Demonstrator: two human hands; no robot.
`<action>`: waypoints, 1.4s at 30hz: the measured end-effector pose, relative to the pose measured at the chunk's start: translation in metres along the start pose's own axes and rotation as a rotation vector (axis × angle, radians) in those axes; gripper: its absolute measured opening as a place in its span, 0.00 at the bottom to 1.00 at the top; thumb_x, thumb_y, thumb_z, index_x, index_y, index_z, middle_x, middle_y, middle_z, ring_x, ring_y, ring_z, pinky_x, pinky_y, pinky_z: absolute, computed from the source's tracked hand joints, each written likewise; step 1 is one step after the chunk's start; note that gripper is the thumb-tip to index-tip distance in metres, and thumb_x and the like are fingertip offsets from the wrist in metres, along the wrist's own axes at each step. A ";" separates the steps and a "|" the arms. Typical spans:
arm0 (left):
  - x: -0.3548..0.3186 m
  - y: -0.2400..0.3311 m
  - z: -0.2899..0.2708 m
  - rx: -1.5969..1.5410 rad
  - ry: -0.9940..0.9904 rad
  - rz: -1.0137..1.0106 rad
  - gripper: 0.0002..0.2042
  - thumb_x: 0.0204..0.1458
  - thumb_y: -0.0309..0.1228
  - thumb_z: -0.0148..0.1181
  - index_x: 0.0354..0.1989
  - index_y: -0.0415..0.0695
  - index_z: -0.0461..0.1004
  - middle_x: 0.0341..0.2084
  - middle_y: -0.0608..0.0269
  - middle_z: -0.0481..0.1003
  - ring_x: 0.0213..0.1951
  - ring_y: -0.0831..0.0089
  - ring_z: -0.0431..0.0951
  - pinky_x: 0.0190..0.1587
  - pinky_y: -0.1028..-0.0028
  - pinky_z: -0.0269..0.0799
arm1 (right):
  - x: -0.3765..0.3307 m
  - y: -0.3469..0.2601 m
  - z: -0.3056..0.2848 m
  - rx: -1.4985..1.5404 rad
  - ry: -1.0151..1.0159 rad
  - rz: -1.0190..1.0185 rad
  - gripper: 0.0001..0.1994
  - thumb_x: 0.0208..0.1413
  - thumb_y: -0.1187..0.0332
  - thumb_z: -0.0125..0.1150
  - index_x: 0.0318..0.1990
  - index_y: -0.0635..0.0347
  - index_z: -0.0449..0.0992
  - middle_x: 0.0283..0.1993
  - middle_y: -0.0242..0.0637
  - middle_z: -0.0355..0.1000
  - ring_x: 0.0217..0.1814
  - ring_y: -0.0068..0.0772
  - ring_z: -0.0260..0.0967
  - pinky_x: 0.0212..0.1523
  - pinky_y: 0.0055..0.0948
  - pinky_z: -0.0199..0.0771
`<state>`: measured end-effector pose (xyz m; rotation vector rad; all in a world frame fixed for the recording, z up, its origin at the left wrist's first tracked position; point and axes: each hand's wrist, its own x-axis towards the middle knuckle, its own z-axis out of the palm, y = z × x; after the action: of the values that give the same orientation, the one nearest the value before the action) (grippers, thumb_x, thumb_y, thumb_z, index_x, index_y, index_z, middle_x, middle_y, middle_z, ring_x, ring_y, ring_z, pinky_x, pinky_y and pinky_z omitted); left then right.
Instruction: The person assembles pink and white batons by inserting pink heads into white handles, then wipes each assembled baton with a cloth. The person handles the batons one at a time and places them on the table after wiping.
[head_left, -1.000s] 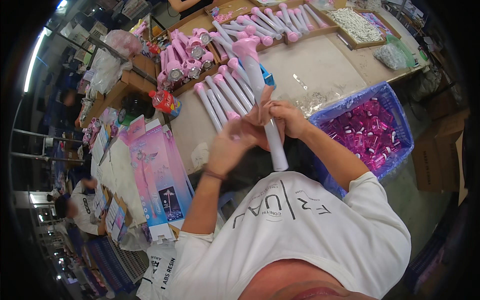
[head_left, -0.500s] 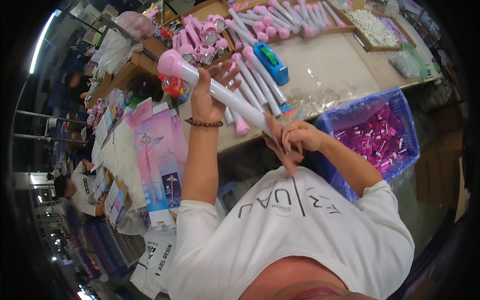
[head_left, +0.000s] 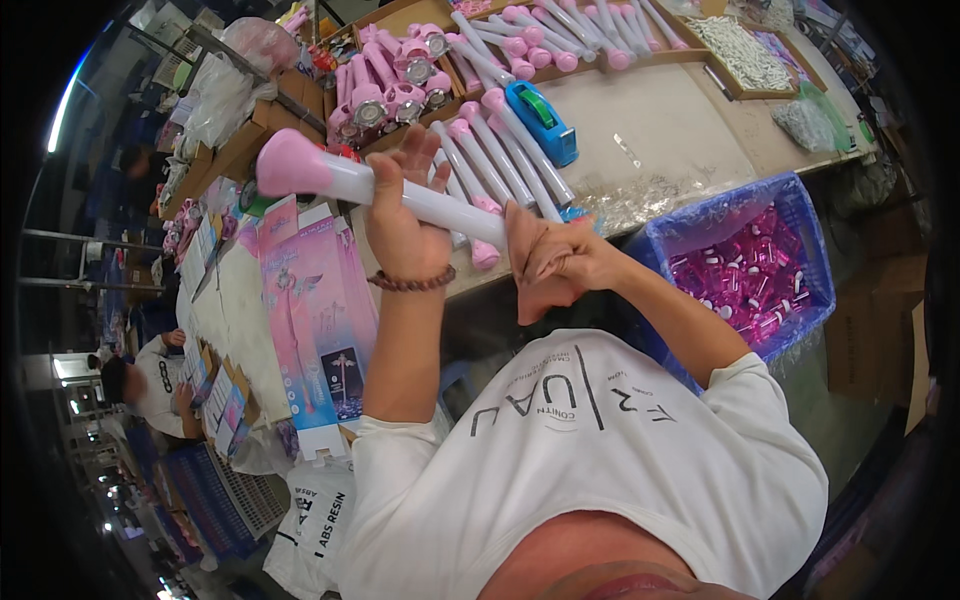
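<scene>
A white tube with a flared pink end (head_left: 345,182) lies slantwise across my left hand (head_left: 412,222). My left thumb hooks over the tube, while the fingers behind it stay fairly straight. At the tube's other end, my right hand (head_left: 565,255) grips a brown cloth (head_left: 536,262) that is bunched about the tip, so the tip is hidden. Just beyond, several similar white tubes with pink ends (head_left: 500,165) lie on the table beside a blue tape dispenser (head_left: 541,124).
A blue crate (head_left: 815,250) lined with plastic holds magenta parts at my right. Pink parts with round silvery faces (head_left: 405,95) are heaped at the far left. Printed pink-and-blue boxes (head_left: 300,300) lie left of my arm. Another person (head_left: 160,380) sits farther left.
The tube's pink end has moved left and slightly down, and the tube lies flatter. My right hand and the cloth have shifted left with it.
</scene>
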<state>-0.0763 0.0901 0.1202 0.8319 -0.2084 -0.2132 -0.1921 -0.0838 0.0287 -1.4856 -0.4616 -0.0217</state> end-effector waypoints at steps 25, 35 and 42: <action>0.039 -0.108 -0.101 0.022 -0.285 -0.469 0.41 0.41 0.49 0.68 0.59 0.39 0.54 0.57 0.49 0.61 0.52 0.60 0.67 0.51 0.66 0.68 | -0.015 0.068 0.033 -0.109 0.528 0.636 0.32 0.52 0.63 0.61 0.64 0.57 0.57 0.35 0.33 0.71 0.39 0.25 0.68 0.43 0.22 0.67; 0.075 -0.178 -0.209 1.445 0.066 -0.342 0.31 0.45 0.42 0.62 0.53 0.31 0.65 0.49 0.39 0.69 0.53 0.53 0.69 0.55 0.64 0.63 | 0.093 0.061 -0.278 -0.694 0.711 0.532 0.28 0.55 0.50 0.51 0.58 0.58 0.65 0.27 0.39 0.71 0.28 0.33 0.69 0.34 0.33 0.69; 0.099 -0.193 -0.218 1.453 0.315 -0.451 0.27 0.46 0.40 0.60 0.51 0.33 0.65 0.40 0.46 0.74 0.40 0.55 0.77 0.45 0.64 0.70 | 0.124 0.087 -0.345 -0.583 0.862 0.456 0.20 0.61 0.54 0.46 0.44 0.65 0.71 0.29 0.38 0.70 0.29 0.28 0.67 0.30 0.28 0.68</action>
<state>0.0557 0.0913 -0.1573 2.3424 0.1819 -0.3436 0.0442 -0.3733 -0.0205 -1.9386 0.6343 -0.4484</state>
